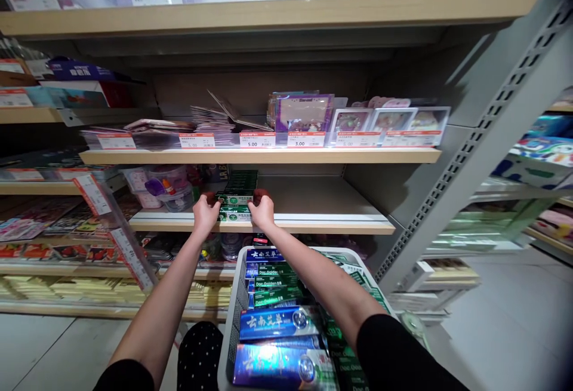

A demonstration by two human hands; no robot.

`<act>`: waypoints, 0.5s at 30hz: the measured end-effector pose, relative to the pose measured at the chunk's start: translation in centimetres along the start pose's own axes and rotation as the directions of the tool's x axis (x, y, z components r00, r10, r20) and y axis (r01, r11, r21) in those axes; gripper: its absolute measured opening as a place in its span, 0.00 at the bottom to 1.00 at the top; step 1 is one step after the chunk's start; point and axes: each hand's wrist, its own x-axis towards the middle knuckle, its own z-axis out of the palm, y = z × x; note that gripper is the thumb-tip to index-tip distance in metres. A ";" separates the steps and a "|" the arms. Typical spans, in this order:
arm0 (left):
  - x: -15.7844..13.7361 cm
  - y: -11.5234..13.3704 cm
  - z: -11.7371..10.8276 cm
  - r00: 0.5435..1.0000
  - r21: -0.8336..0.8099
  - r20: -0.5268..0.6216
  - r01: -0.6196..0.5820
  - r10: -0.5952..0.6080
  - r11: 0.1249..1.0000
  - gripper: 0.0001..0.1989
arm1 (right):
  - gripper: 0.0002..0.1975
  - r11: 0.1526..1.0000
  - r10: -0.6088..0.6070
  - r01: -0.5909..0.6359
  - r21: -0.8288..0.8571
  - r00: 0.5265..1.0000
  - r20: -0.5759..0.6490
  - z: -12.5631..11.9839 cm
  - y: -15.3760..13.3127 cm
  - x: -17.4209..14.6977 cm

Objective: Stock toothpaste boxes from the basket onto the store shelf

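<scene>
Beyond a loaded basket (235,304), left fingers (209,200) and right fingers (261,197) grip green boxes (236,214) near plastic tubs (179,199).

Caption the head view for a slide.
Left-hand fingers and right-hand fingers grip the ends of green boxes on a shelf, beyond a basket of blue and green cartons.

Shelf (313,197): green boxes (236,211) left of centre, from near edge towards far; tubs (176,200) at left.
</scene>
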 end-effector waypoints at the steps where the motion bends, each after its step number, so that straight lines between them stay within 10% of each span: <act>1: -0.1 0.0 -0.2 1.000 -0.021 0.008 -0.002 0.002 1.000 0.16 | 0.15 1.000 0.002 -0.002 0.011 1.000 0.003 -0.4 -0.1 0.1; 9: -6.3 2.4 -2.3 0.979 -0.205 -0.027 -0.203 0.201 0.958 0.17 | 0.13 0.991 -0.112 0.099 0.089 0.983 0.147 -11.8 -1.2 0.3; 15: -17.4 5.7 -1.0 0.882 -0.267 0.402 -0.143 0.245 0.953 0.13 | 0.11 0.997 0.010 0.020 -0.078 0.930 0.367 -22.5 -0.1 -4.4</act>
